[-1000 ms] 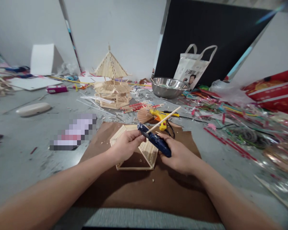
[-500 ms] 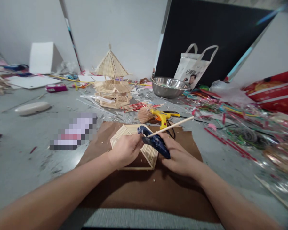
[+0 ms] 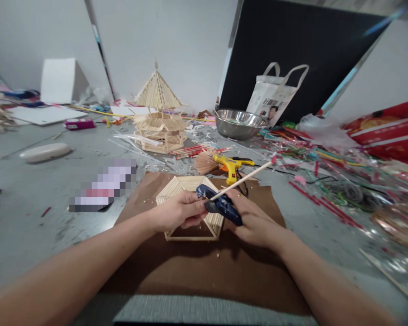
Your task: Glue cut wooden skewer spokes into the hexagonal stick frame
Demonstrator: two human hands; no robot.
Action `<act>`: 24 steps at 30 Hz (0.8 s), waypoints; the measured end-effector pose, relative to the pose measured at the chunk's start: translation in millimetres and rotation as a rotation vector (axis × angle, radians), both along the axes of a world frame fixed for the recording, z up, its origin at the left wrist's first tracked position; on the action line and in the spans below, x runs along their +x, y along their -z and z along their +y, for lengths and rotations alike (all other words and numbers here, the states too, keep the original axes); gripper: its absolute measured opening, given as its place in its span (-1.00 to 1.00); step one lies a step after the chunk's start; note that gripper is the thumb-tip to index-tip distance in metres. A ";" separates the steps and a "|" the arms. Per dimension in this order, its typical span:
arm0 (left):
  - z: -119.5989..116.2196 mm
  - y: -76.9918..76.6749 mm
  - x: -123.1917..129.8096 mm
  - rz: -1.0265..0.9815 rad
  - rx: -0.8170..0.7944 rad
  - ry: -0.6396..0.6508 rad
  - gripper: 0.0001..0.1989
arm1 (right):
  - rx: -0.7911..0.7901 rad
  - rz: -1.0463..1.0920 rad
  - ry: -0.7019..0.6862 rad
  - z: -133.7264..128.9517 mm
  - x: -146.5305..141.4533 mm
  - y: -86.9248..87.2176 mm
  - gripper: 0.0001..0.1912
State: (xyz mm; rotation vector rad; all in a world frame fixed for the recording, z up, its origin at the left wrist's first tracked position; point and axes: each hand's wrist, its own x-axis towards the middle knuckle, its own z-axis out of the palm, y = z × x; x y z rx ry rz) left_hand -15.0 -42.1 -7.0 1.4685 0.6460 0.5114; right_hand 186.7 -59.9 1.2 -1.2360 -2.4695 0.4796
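1. Blue cutters [image 3: 221,206], at the centre of the view, are clasped in the right hand [image 3: 256,219]; whether their jaws are closed cannot be told.
2. Left hand [image 3: 177,212] pinches the near end of a pale stick [image 3: 246,178], which crosses the cutters and slants toward the upper right.
3. Beneath, a hexagonal stick panel [image 3: 190,183] lies on brown paper [image 3: 177,274], its lower section open.
4. Step in hand: apparently trimming the stick.
5. Next move likely calls for a steady pinch, clear of the bite.
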 end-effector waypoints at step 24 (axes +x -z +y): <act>3.2 6.3 -4.1 -0.186 -0.395 0.149 -0.72 | -0.066 -0.078 0.010 -3.8 2.4 -2.3 -0.58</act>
